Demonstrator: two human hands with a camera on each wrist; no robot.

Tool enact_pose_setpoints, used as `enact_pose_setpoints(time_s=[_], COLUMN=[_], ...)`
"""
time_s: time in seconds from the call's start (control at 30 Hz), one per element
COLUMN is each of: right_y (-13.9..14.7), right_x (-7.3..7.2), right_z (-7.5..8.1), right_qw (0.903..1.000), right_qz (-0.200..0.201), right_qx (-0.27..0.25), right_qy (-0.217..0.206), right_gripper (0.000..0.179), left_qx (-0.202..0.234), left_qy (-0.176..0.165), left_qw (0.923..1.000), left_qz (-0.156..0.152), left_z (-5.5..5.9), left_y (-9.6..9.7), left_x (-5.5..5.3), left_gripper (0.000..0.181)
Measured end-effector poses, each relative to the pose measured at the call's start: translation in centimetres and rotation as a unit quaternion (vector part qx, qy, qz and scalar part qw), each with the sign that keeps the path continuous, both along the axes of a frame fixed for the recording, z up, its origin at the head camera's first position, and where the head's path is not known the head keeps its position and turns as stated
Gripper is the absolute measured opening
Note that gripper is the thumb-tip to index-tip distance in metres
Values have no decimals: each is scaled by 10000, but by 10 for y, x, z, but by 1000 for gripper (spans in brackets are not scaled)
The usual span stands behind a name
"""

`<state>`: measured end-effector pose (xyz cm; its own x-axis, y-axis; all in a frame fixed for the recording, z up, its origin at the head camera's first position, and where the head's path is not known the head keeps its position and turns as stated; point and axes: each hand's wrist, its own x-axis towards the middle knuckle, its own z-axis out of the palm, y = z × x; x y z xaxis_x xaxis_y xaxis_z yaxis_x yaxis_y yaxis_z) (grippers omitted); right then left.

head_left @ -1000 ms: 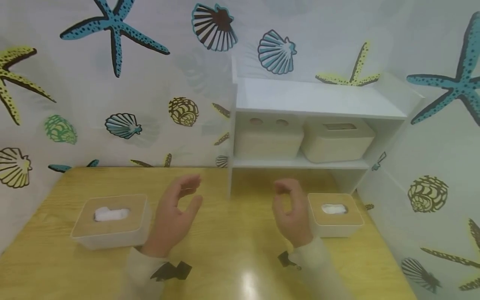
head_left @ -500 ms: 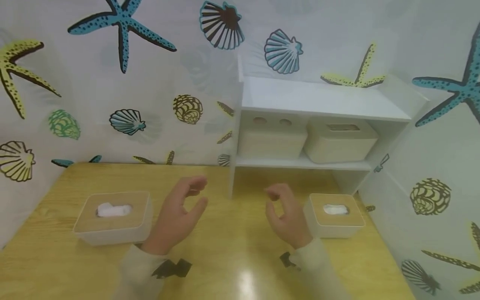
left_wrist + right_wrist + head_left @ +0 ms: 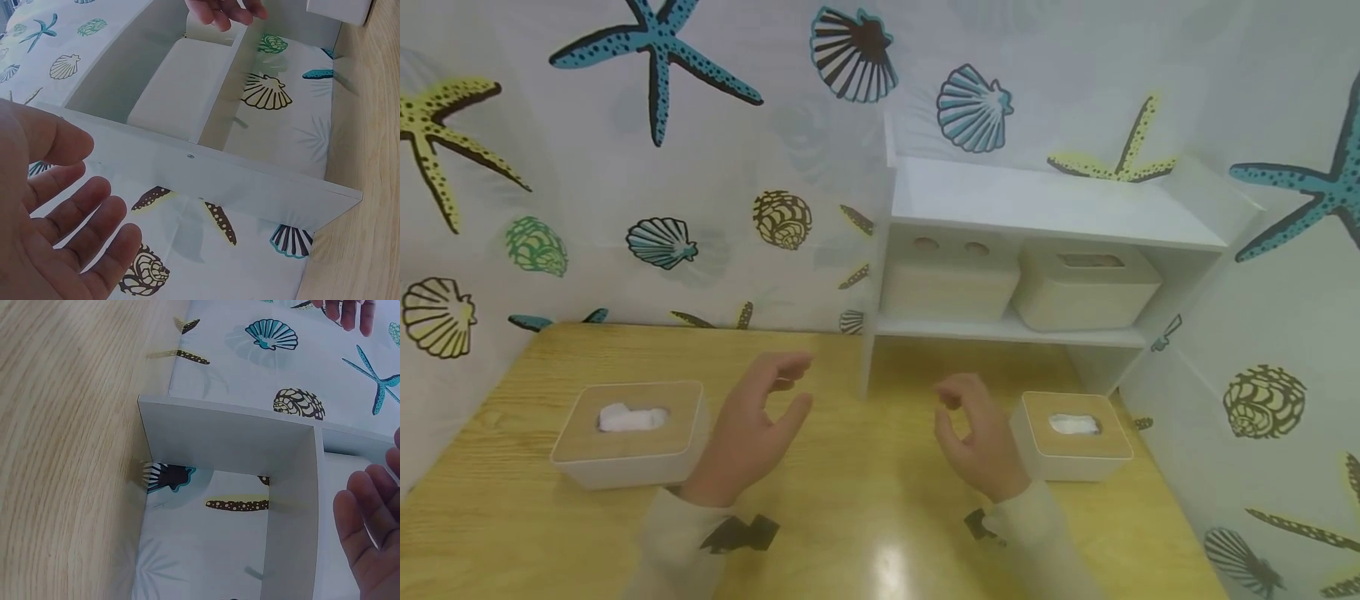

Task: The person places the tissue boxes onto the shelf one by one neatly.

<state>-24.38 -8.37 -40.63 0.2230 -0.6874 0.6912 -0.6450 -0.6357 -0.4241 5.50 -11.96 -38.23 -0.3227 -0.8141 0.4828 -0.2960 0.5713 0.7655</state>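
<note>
My left hand (image 3: 748,433) hovers over the wooden table with fingers loosely bent and nothing between them. Just left of it sits a white tissue box with a wooden lid (image 3: 655,446), a tissue showing in its slot. My right hand (image 3: 981,437) is also held up, relaxed and holding nothing. Close by on its right stands a smaller wooden-lidded tissue box (image 3: 1067,404). The left wrist view shows the left palm (image 3: 56,231) with its fingers apart; the right wrist view has the right fingers (image 3: 369,519) at its right edge.
A white shelf unit (image 3: 1052,204) stands at the back right of the table (image 3: 820,517). On its middle board are a cream box with two round holes (image 3: 951,279) and a cream tissue box (image 3: 1086,287). Shell-patterned walls (image 3: 715,167) enclose the back and right.
The head view has shifted slightly, so the scene sits a little further right. The right hand has moved slightly left relative to the small tissue box. Nothing has been picked up.
</note>
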Motion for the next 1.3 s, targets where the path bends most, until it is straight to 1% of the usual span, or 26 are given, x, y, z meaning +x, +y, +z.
enact_pose_setpoints(time_s=[0.17, 0.47, 0.7, 0.8, 0.87, 0.97, 1.1, 1.2, 1.3], right_y=[1, 2, 3, 4, 5, 5, 5, 4, 4], right_x=[1, 1, 2, 3, 4, 6, 7, 10, 13], right_z=[1, -2, -2, -2, -2, -3, -6, -7, -8], right_qw=[9998, 9991, 9983, 9971, 9965, 9961, 9958, 9962, 9964], right_qz=[-65, -147, -171, -270, -323, -336, -249, -79, 75], right_qx=[132, 327, 497, 638, 672, 676, 709, 742, 754], right_qy=[98, 208, 245, 309, 374, 461, 516, 448, 382], right_gripper=[26, 26, 27, 27, 27, 27, 26, 26, 26], left_qx=[62, 65, 57, 88, 77, 28, -31, -39, -24], left_qy=[-27, -192, -216, -294, -385, -455, -521, -580, -720], left_qw=[10000, 9998, 9997, 9995, 9992, 9988, 9982, 9976, 9964], left_qz=[4, 51, 51, 33, 79, 180, 311, 365, 457], left_z=[1, 3, -1, -2, -2, 1, 4, 4, 3], left_y=[-1, 3, 1, 0, 0, 2, 1, -1, -3], left_x=[2, 3, 3, 3, 3, 7, 12, 17, 22], left_gripper=[41, 40, 41, 41, 40, 40, 39, 39, 40])
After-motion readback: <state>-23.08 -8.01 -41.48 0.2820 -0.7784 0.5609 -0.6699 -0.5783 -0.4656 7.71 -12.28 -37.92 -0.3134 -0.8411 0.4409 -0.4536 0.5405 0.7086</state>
